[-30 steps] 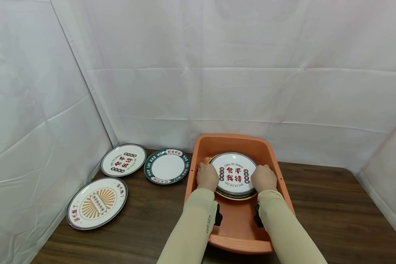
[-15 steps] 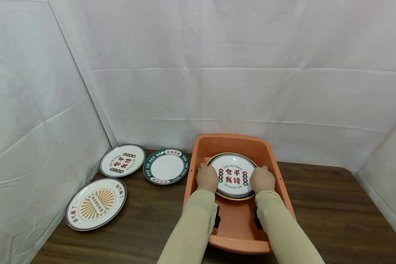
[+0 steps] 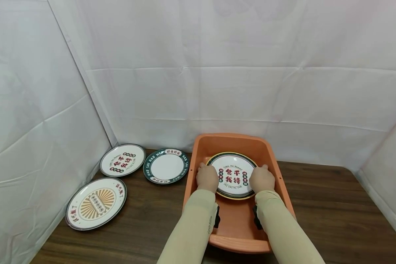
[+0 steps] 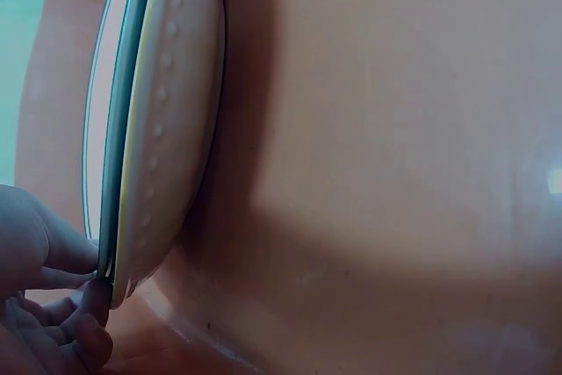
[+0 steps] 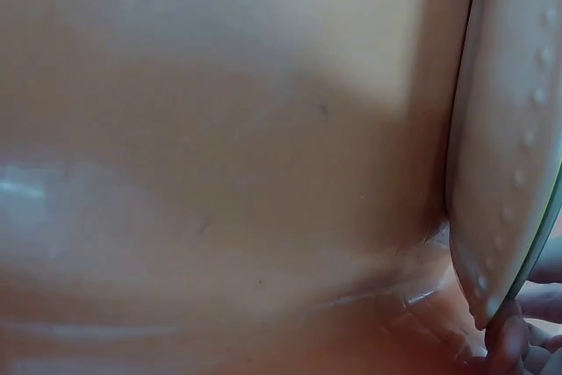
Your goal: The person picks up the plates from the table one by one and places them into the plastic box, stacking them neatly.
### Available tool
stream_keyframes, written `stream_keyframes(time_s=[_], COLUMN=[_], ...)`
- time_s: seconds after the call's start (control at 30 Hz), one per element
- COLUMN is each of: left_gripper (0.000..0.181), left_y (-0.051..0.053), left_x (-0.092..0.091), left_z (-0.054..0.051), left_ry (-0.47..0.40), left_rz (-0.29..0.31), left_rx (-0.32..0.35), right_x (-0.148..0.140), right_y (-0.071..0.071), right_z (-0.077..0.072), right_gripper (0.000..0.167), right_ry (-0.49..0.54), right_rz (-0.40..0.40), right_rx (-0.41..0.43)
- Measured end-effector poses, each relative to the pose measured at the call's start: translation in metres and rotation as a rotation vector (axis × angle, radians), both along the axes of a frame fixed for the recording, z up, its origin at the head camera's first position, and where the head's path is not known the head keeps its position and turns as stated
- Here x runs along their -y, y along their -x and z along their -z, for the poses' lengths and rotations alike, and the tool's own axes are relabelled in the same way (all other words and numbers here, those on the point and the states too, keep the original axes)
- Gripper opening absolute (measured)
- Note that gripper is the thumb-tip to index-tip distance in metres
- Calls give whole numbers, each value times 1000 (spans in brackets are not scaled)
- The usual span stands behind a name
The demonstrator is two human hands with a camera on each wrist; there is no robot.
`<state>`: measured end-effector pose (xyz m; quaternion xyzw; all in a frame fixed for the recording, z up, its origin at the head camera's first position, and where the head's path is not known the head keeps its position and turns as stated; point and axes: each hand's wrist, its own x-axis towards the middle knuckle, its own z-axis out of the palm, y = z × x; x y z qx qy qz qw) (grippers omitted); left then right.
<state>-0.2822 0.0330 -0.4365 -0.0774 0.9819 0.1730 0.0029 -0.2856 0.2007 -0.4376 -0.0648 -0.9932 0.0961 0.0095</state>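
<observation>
Both hands are right down in the orange tub (image 3: 240, 245), one on either side of the plate stack (image 3: 232, 176), which sits toward the far end. The left hand (image 3: 207, 178) has the stack's left edge, thumb above the rim and curled fingers (image 4: 88, 329) tucked against it from below. Over on the opposite edge, the right hand (image 3: 262, 179) pinches the rim too, though the right wrist view cuts those fingers off, so how many plates they take in is hard to say. Face up on top: a white plate with red characters, a dark green band round it and a yellow edge showing underneath. From the side, the pale underside swells down close to the tub floor, with a row of raised dots along it.

Out to the left on the dark wooden table (image 3: 320, 209), three more plates lie face up: a sunburst plate (image 3: 97, 204) nearest, a red-lettered plate (image 3: 123, 160) just behind it, and a green-rimmed plate (image 3: 166, 167) between that one and the tub. White sheeting (image 3: 234, 73) hangs behind everything.
</observation>
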Motion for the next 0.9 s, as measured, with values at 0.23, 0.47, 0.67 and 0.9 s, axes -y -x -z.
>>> stream_keyframes(time_s=[0.23,0.47,0.67,0.9], left_gripper=[21,38,50,65], left_y=[1,2,5,-1], left_x=[-2,-3,-3,-3], left_z=[-1,1,2,-10], left_ry=[-9,-16,-139,-301], left_rz=[-27,-36,-57,-43], left_rx=[-5,-54,-104,-164], right_x=[3,2,0,-1], right_y=[1,2,2,-2], right_z=[1,1,-3,-15], right_gripper=[25,32,34,40], right_ry=[51,66,68,143], right_rz=[42,56,49,36], right_rx=[25,17,29,5])
